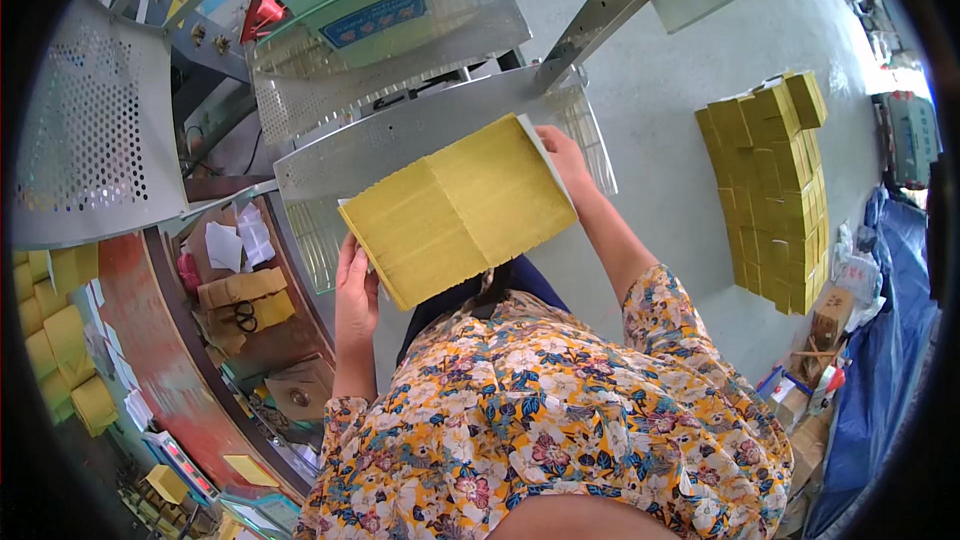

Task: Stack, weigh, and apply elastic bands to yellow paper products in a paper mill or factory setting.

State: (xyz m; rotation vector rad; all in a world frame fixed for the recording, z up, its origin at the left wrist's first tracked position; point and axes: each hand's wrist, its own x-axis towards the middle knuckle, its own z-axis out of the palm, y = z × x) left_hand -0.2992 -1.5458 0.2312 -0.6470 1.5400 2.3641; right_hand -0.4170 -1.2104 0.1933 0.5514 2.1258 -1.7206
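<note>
A block of yellow paper sheets (pixel 455 215) is held up in front of my body, above the metal ledge of a machine. It has rough edges, a crease across its middle and a pale strip along its right end. My left hand (pixel 356 288) grips its lower left corner, with the fingers partly hidden beneath. At the right end, my right hand (pixel 563 158) is closed on the edge near the upper corner. The underside of the block is out of sight.
The machine's grey metal ledge (pixel 400 140) and a clear panel (pixel 400 25) lie ahead, with a slanting metal bar (pixel 625 10) to their right. A reddish table (pixel 165 330) stands left, its shelf holding scissors (pixel 243 317). Stacked yellow bundles (pixel 770 195) and a blue tarp (pixel 880 340) are right.
</note>
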